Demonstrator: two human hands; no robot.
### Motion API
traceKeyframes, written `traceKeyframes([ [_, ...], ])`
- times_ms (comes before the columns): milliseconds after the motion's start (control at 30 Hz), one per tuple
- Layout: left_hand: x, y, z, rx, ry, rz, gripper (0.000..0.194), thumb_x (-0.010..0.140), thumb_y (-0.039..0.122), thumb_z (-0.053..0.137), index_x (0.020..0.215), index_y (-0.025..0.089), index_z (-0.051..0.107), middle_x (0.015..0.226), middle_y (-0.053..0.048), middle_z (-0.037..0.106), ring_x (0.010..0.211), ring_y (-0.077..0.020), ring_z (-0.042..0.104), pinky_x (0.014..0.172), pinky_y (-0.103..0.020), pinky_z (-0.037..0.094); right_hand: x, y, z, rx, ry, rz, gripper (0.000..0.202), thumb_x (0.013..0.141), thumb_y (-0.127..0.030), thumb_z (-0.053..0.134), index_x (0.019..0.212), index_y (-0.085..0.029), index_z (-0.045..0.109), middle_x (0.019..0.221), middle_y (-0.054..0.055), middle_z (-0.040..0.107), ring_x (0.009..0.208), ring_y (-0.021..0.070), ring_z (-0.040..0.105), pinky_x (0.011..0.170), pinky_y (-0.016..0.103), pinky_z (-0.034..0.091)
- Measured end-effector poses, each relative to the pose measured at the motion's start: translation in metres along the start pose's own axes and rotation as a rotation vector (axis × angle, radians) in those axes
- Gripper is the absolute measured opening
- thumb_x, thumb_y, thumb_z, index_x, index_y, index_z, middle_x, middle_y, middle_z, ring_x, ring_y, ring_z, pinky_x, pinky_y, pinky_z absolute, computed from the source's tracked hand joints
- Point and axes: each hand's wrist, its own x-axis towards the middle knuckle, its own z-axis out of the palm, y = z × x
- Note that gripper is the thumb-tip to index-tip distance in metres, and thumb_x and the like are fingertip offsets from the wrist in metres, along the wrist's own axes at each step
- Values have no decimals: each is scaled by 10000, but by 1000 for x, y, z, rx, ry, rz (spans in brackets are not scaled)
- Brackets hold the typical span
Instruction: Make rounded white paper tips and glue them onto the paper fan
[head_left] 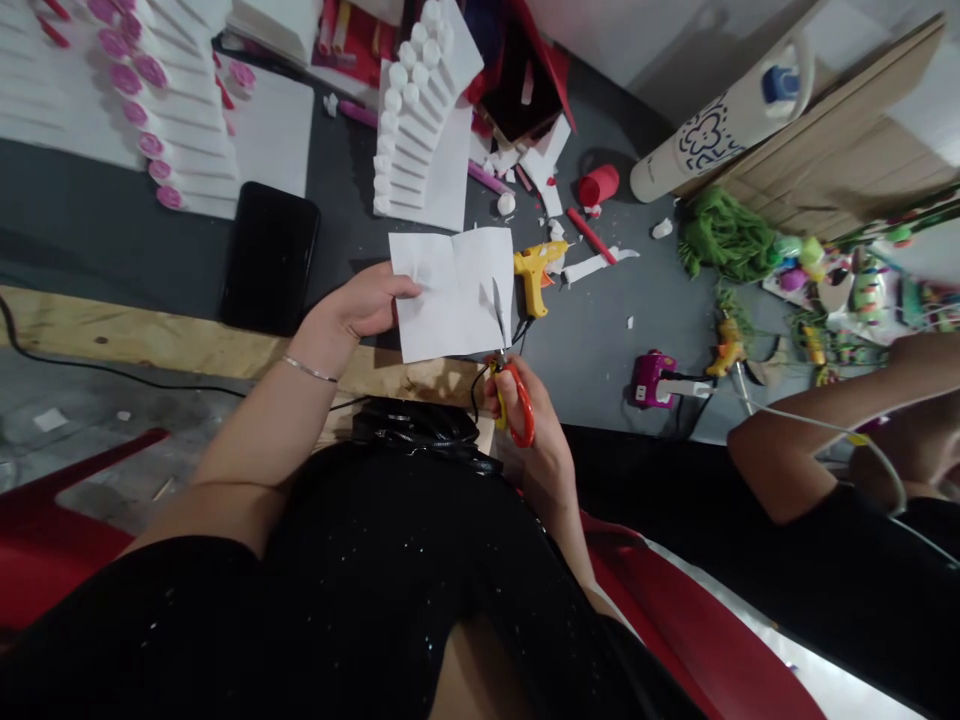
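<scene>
A creased white sheet of paper [439, 315] is pinched along its left side by my left hand [375, 300], thumb on top and the fingers hidden beneath. In my right hand [536, 415] are scissors [519, 405] with red and yellow handles. Their blades lie over the right part of the sheet and point away from me; I cannot tell whether they touch it. Just right of the paper, a yellow glue gun [534, 275] rests on the grey table [345, 235].
A black phone [270, 258] lies to the left. White paper pieces with rolled tips [420, 110] and pink-tipped ones [176, 120] sit farther back. Paper scraps, a red cylinder [598, 185] and a white tumbler [712, 130] stand right. At far right is another person's arm [817, 430].
</scene>
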Motion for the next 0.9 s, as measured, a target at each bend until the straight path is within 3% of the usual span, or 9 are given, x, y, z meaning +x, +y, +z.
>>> traceKeyframes([
  [300,-1,1,1,3,-22,-4,550,682,4,632,1206,105,764,1097,-120,829,1297,-364,703,1163,-542,537,13,5,0,-54,18,35,409,916,-672,629,1021,-285,551,732,-21,544,583,134,498,532,303,421],
  [633,-2,5,4,-8,14,-6,646,675,-38,591,1293,83,737,1045,-133,826,1329,-391,680,1147,-530,554,6,-11,5,-89,128,59,434,872,-683,684,920,-271,554,699,-18,513,521,117,438,466,308,402],
  [900,-5,3,5,6,-24,6,600,688,-12,632,1265,100,748,1140,-143,822,1386,-389,640,1193,-544,516,13,3,-11,-163,-25,-23,424,907,-685,636,1019,-287,545,797,-3,554,666,157,509,599,339,436],
])
